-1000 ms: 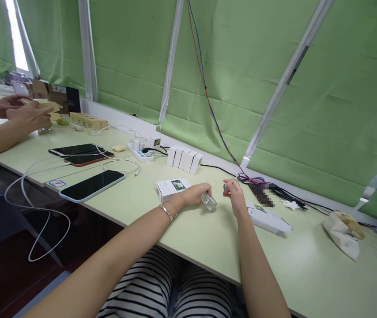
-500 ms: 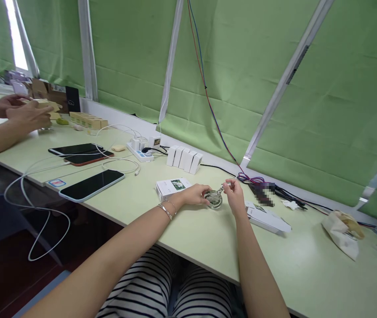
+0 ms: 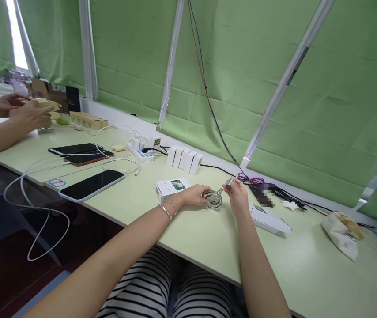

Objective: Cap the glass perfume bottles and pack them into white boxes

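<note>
Your left hand (image 3: 195, 194) closes around one round glass bottle (image 3: 213, 199) resting on the tabletop (image 3: 188, 229), its neck pointing toward two o'clock, while your right hand (image 3: 238, 194) pinches one small silver cap (image 3: 229, 182) just off that neck. Five white boxes (image 3: 184, 159) stand in a row at eleven o'clock, and three phones (image 3: 91, 185) lie at nine.

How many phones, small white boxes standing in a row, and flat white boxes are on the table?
Phones: 3
Small white boxes in the row: 5
Flat white boxes: 2
Total: 10
</note>
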Motion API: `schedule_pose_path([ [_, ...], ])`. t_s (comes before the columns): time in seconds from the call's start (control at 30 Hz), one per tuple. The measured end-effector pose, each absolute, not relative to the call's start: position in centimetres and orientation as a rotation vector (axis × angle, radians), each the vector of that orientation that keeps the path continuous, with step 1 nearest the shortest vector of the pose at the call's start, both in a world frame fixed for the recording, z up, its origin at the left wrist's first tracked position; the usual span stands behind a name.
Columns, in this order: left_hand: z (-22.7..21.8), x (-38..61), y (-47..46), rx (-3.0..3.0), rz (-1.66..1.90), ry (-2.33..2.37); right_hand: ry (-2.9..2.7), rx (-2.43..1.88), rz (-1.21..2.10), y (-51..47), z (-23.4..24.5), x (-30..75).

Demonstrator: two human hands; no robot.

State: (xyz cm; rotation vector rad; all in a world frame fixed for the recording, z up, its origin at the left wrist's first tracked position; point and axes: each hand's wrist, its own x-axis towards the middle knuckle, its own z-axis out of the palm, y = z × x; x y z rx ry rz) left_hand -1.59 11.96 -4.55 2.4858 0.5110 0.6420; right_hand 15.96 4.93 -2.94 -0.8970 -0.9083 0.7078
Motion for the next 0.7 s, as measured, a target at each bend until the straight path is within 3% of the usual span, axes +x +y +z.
schedule_pose_path([
  [0.33, -4.4, -1.6, 11.9, 2.497, 0.636, 0.520, -0.778, -0.842, 0.825, 5.3, -3.2, 17.0],
  [0.7, -4.3, -1.6, 11.7, 2.490, 0.630, 0.566, -1.138, -1.050, 0.566, 4.3, -3.1, 16.0],
])
